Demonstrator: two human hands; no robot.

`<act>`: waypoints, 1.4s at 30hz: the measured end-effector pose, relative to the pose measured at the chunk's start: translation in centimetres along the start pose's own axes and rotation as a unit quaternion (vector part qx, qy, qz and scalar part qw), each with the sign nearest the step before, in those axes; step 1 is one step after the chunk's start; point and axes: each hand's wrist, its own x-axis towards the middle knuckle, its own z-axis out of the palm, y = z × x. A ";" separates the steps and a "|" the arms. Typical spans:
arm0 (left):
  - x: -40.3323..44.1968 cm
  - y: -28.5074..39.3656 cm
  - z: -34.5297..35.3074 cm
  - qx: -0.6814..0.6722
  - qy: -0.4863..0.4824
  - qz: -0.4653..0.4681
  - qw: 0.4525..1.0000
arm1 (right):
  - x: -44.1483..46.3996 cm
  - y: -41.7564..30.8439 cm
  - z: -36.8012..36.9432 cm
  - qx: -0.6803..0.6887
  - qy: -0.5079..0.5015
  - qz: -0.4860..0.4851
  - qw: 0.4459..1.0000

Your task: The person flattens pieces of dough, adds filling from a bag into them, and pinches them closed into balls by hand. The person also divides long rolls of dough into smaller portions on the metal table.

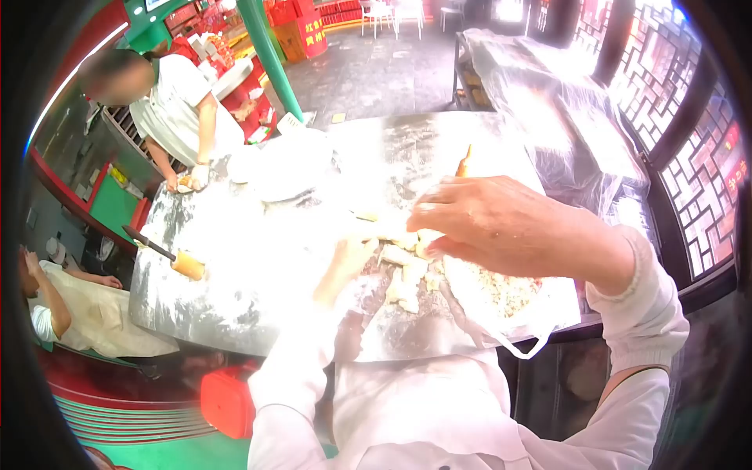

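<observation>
Pale dough pieces (403,278) lie on the floured metal table (258,313) in front of me. My left hand (348,262) rests at their left side, fingers curled and washed out by glare, so any grip is unclear. Over the right end of the dough, my right hand (497,223) reaches in from the right, its fingers bent down around a pale piece of dough. Just below that hand sits a white bag or container of crumbly filling (509,294). A wooden rolling pin's tip (464,160) shows beyond my right hand.
A roller with a dark handle (188,265) lies on the table's left. At the far left corner a co-worker (184,110) handles dough; another person (86,301) is at the lower left. Plastic-covered furniture (548,102) stands behind right, a red stool (227,401) below the table.
</observation>
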 end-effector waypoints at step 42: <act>-21.8 36.0 -20.1 0.013 0.376 0.754 0.538 | -12.4 -11.8 -8.7 -0.015 0.559 -0.186 0.808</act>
